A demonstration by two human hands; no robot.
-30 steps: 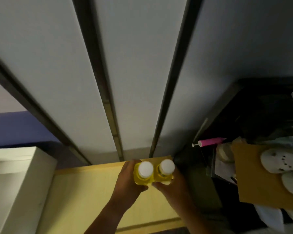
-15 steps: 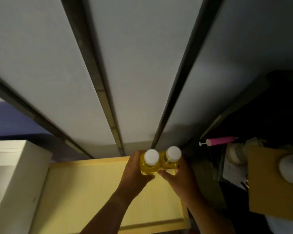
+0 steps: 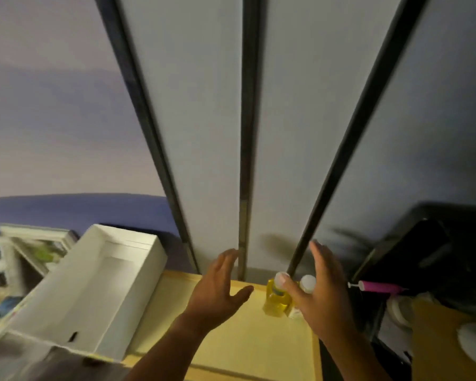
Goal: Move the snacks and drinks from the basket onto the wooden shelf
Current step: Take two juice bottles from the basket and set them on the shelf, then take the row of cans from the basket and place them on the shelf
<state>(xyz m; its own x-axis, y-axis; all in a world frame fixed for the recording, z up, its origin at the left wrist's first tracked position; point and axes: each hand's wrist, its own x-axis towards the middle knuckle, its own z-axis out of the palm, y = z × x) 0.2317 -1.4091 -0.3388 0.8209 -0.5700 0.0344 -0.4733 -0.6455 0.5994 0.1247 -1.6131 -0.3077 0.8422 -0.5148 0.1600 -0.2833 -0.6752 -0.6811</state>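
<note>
Two yellow drink bottles with white caps stand upright side by side at the back right corner of the wooden shelf top [image 3: 248, 342]. The left bottle [image 3: 277, 298] shows fully; the right bottle [image 3: 307, 283] is mostly hidden behind my right hand. My left hand [image 3: 217, 290] hovers with fingers spread, a short way left of the bottles and holding nothing. My right hand [image 3: 320, 295] is spread open just right of the bottles, its thumb lying by the left bottle's cap. The basket is out of view.
A long white open box [image 3: 94, 292] lies on the shelf's left end. Pale wall panels with dark vertical strips [image 3: 246, 160] rise behind. At right are a dark cabinet [image 3: 429, 257], a pink pump [image 3: 377, 286] and a cardboard sheet [image 3: 445, 345] with white items.
Both hands held the two bottles together above the shelf; now the bottles stand on the shelf at the back right and both hands have let go and spread apart. The view shifted left.
</note>
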